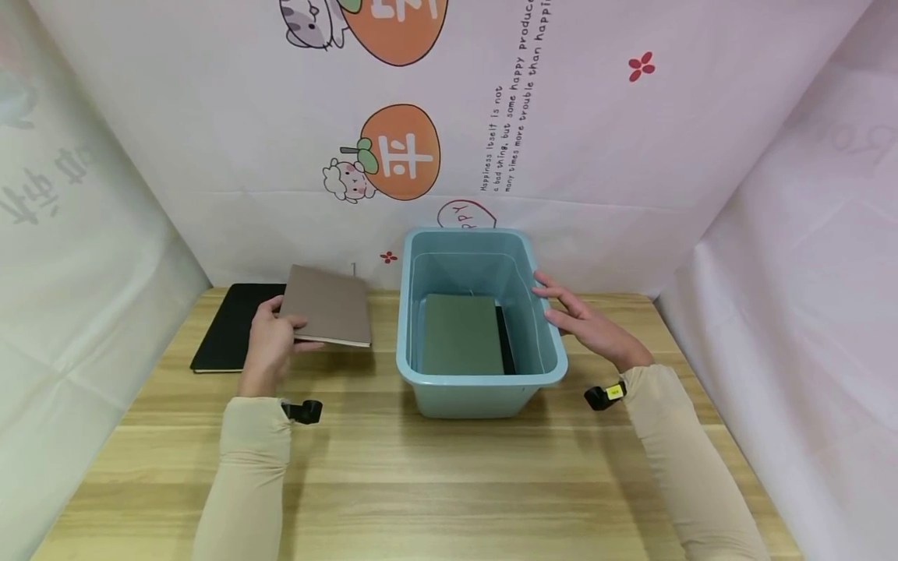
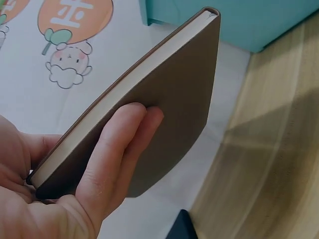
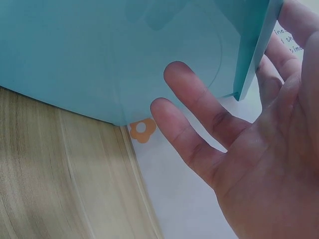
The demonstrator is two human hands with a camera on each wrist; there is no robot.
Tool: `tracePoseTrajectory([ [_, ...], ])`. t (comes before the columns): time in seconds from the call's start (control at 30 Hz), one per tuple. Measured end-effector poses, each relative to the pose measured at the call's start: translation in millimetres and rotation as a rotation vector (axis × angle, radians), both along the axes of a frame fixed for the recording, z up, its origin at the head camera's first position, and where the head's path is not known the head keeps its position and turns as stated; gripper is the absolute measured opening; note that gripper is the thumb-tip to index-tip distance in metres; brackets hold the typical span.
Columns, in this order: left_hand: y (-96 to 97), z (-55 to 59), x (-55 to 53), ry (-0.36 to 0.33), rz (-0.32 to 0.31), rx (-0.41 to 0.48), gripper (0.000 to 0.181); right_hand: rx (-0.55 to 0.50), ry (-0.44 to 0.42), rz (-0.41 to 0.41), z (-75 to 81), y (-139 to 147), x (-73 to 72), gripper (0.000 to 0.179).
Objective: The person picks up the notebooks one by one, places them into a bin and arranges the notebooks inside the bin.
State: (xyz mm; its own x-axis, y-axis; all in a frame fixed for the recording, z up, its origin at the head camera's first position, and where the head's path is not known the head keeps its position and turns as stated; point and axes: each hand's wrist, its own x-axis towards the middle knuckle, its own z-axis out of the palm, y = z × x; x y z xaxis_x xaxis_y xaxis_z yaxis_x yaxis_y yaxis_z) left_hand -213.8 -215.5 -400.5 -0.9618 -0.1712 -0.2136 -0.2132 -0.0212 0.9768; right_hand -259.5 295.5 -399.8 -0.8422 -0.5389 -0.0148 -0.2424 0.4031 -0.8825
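My left hand (image 1: pixel 270 336) grips a brown notebook (image 1: pixel 327 305) by its near left part, thumb on the top cover and fingers beneath. In the left wrist view the notebook (image 2: pixel 174 84) is tilted, its pale page edge showing. A black notebook (image 1: pixel 231 331) lies on the table beside that hand, partly hidden by it. At the right rim of a blue plastic bin (image 1: pixel 481 381), my right hand (image 1: pixel 592 327) rests with fingers spread and fairly straight. Inside the bin lies a dark green notebook (image 1: pixel 461 335), with a black item (image 1: pixel 505 340) partly hidden under its right side.
The wooden table (image 1: pixel 435 491) spreads out in front of the bin. A white printed cloth (image 1: pixel 575 156) hangs behind the table, and pale cloth sides stand at the left and right.
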Motion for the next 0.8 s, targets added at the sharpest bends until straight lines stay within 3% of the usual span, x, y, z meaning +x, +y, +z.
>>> tracePoseTrajectory([
  [0.17,-1.3,9.2,4.0,0.027,0.012,-0.018,0.066,0.01,0.001,0.0,-0.3,-2,-1.0,0.046],
  [0.8,6.5,48.2,18.3,0.228,0.0,0.076,0.057,-0.003,-0.008,-0.008,0.6,0,0.5,0.047],
])
